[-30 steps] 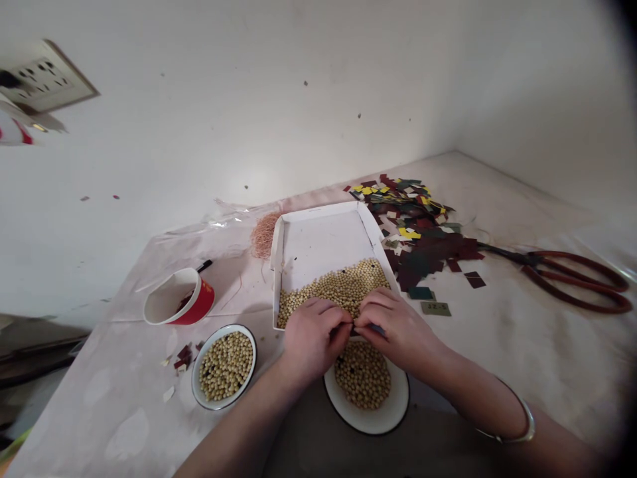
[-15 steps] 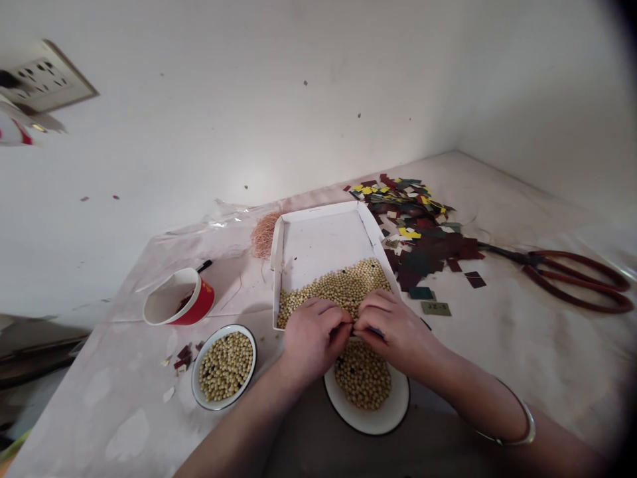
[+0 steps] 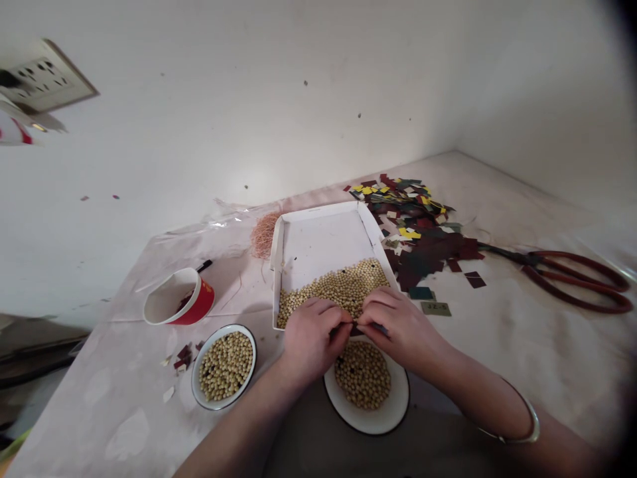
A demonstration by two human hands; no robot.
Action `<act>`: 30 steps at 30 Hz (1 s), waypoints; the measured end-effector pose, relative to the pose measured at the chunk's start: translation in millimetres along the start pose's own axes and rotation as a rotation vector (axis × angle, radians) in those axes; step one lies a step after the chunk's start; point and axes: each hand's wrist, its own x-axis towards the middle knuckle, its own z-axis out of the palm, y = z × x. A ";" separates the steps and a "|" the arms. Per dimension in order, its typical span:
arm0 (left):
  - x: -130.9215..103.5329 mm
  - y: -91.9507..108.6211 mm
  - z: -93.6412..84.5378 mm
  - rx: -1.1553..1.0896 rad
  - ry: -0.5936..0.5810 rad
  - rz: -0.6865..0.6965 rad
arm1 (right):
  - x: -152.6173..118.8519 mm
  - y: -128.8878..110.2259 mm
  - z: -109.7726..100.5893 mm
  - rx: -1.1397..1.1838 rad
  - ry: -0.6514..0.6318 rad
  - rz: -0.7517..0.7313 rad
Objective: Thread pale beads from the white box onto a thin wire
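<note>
My left hand and my right hand meet over the near edge of a white box lid, fingertips pinched close together. Something small and dark shows between them, too small to name. Pale round beads, with a few dark ones, cover the near part of the lid, partly hidden by my hands. Just below my fingers sits a white bowl of similar beads. Another dark-rimmed bowl of beads stands to the left of my left forearm.
A red and white paper cup and dark scraps are at left. Coppery wire lies behind the lid's left side. Coloured pieces, a marked tag and red-handled scissors lie at right.
My right hand has shifted slightly right, and its fingertips are a little farther from those of my left hand. My left hand has barely moved.
</note>
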 end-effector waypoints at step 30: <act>0.5 1.3 -1.9 0.018 -0.020 0.012 | 1.4 3.0 -11.3 -0.108 -0.159 0.020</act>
